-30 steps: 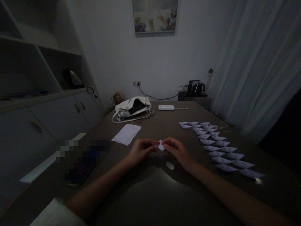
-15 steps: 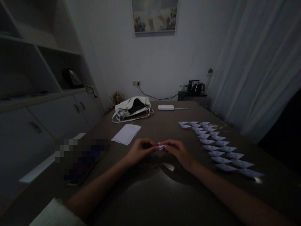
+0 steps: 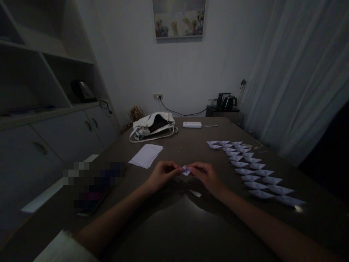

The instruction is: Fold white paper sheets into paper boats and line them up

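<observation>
A small folded piece of white paper (image 3: 186,170) is pinched between my two hands above the middle of the table. My left hand (image 3: 163,175) grips its left side with thumb and fingertips. On the right side, my right hand (image 3: 206,177) closes on it in the same way. The fingertips cover the paper's edges. To the right stand two rows of small folded paper boats (image 3: 257,185), several in each. Beyond my left hand lies a loose stack of white paper sheets (image 3: 146,155).
A white handbag (image 3: 154,125) rests at the table's far left, with a white power strip-like box (image 3: 192,124) and its cord to the right of it. A dark, partly blurred-out flat object (image 3: 95,198) lies left of my left forearm. The brown table (image 3: 174,229) extends beneath everything.
The folded paper has turned or opened slightly between my fingertips, so a wider diamond-like face shows. My hands stay in nearly the same place.
</observation>
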A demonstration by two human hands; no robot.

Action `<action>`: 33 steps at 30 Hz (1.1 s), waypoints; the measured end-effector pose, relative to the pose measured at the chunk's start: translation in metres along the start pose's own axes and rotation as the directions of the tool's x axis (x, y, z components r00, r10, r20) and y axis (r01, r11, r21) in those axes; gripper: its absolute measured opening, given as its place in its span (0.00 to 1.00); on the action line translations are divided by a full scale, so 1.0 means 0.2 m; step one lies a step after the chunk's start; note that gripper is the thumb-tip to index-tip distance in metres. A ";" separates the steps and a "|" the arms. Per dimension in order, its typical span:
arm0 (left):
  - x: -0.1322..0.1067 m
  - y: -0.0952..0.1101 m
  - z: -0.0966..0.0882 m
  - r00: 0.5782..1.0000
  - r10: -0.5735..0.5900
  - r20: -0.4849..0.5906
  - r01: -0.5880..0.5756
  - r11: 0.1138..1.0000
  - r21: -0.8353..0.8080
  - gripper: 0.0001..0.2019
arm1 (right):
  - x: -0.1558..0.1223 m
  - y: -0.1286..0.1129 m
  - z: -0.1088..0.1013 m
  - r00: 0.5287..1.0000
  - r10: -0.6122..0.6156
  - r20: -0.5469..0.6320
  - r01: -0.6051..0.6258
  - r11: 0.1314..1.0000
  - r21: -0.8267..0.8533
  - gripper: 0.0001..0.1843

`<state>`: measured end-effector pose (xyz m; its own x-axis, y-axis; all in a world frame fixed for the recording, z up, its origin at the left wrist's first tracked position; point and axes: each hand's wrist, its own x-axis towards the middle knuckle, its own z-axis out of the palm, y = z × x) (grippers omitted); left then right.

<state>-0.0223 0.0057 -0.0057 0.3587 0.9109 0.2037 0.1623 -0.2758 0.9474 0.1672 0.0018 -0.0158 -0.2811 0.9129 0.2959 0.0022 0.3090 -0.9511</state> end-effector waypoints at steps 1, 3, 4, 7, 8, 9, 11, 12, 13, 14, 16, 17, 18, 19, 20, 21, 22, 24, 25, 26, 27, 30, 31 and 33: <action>0.00 0.00 0.00 1.000 0.012 -0.023 -0.011 1.000 0.016 0.13 | 0.00 0.01 0.00 1.000 0.001 -0.023 -0.001 1.000 0.013 0.10; 0.00 -0.01 0.01 0.997 0.032 -0.064 -0.030 0.999 0.032 0.13 | 0.01 0.02 0.00 0.998 0.001 -0.064 0.000 1.000 0.027 0.10; 0.00 -0.01 0.01 0.996 0.034 -0.080 -0.032 0.999 0.030 0.12 | 0.01 0.03 0.00 0.997 0.001 -0.077 0.001 1.000 0.027 0.10; 0.00 -0.01 0.02 0.993 0.004 -0.121 -0.003 1.000 0.011 0.13 | 0.02 0.05 0.00 0.997 0.012 -0.080 -0.011 1.000 0.017 0.11; 0.00 -0.01 0.02 0.991 -0.005 -0.134 0.005 1.000 0.000 0.13 | 0.02 0.05 0.00 0.997 0.021 -0.077 -0.020 1.000 0.021 0.11; 0.00 -0.01 0.02 0.989 -0.011 -0.146 0.009 1.000 -0.012 0.13 | 0.02 0.05 0.00 0.997 0.030 -0.074 -0.028 0.999 0.026 0.11; 0.00 -0.01 0.02 0.987 -0.015 -0.162 0.008 0.999 -0.042 0.13 | 0.02 0.04 0.00 0.996 0.042 -0.073 -0.040 0.999 0.033 0.11; 0.00 -0.01 0.02 0.986 -0.014 -0.165 0.005 0.998 -0.057 0.13 | 0.01 0.04 0.00 0.996 0.045 -0.075 -0.043 0.999 0.034 0.11; 0.00 -0.01 0.02 0.986 -0.013 -0.164 0.002 0.998 -0.069 0.13 | 0.01 0.03 0.00 0.996 0.045 -0.079 -0.042 0.999 0.035 0.11; 0.00 -0.01 0.02 0.987 -0.009 -0.160 -0.003 0.997 -0.077 0.13 | 0.01 0.03 0.00 0.996 0.041 -0.085 -0.039 0.999 0.034 0.11; 0.00 0.00 0.02 0.991 0.013 -0.134 -0.023 0.997 -0.075 0.12 | 0.01 0.02 0.00 0.996 0.028 -0.087 -0.026 0.999 0.022 0.11; 0.00 0.00 0.02 0.993 0.034 -0.114 -0.041 0.997 -0.063 0.12 | 0.01 0.02 0.00 0.996 0.019 -0.084 -0.018 1.000 0.015 0.11; 0.00 0.01 0.02 0.994 0.064 -0.090 -0.068 0.997 -0.041 0.12 | 0.01 0.02 0.00 0.997 0.009 -0.083 -0.008 1.000 0.011 0.10; -0.01 0.01 0.02 0.993 0.101 -0.068 -0.102 0.995 -0.014 0.12 | 0.01 0.02 0.00 0.997 0.001 -0.080 0.000 1.000 0.009 0.10; -0.01 0.01 0.02 0.989 0.138 -0.045 -0.137 0.990 0.018 0.12 | 0.01 0.03 0.00 0.997 -0.003 -0.079 0.004 1.000 0.009 0.10; -0.01 0.02 0.02 0.985 0.169 -0.026 -0.168 0.985 0.049 0.11 | 0.01 0.03 0.00 0.997 -0.005 -0.081 0.006 1.000 0.011 0.10; -0.01 0.02 0.02 0.981 0.193 -0.013 -0.192 0.979 0.075 0.11 | 0.01 0.03 0.00 0.997 -0.005 -0.083 0.006 1.000 0.013 0.10; 0.00 0.01 0.02 0.975 0.222 -0.003 -0.220 0.970 0.107 0.12 | 0.01 0.04 0.01 0.996 -0.007 -0.089 0.008 1.000 0.015 0.10; 0.00 0.01 0.02 0.973 0.230 -0.003 -0.228 0.966 0.119 0.12 | 0.01 0.04 0.01 0.996 -0.009 -0.093 0.010 1.000 0.017 0.10; 0.00 0.00 0.01 0.971 0.237 -0.009 -0.234 0.963 0.132 0.12 | 0.00 0.04 0.02 0.995 -0.010 -0.095 0.012 1.000 0.021 0.10; 0.00 0.00 0.01 0.970 0.244 -0.017 -0.239 0.961 0.143 0.12 | 0.00 0.04 0.02 0.996 -0.008 -0.092 0.011 1.000 0.026 0.10; 0.00 0.00 0.02 0.969 0.243 -0.035 -0.235 0.959 0.158 0.12 | -0.01 0.04 0.04 0.997 0.005 -0.078 -0.002 0.999 0.043 0.11; 0.00 0.00 0.02 0.971 0.236 -0.041 -0.227 0.962 0.152 0.12 | -0.01 0.04 0.04 0.997 0.008 -0.079 -0.004 0.999 0.046 0.12; 0.00 0.01 0.03 0.980 0.192 -0.053 -0.185 0.977 0.104 0.11 | -0.01 0.05 0.04 0.996 0.007 -0.092 -0.003 0.999 0.037 0.11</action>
<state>-0.0170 0.0028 -0.0053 0.3338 0.8562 0.3944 0.1881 -0.4705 0.8621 0.1609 0.0012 -0.0259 -0.1920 0.9355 0.2965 -0.0320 0.2960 -0.9547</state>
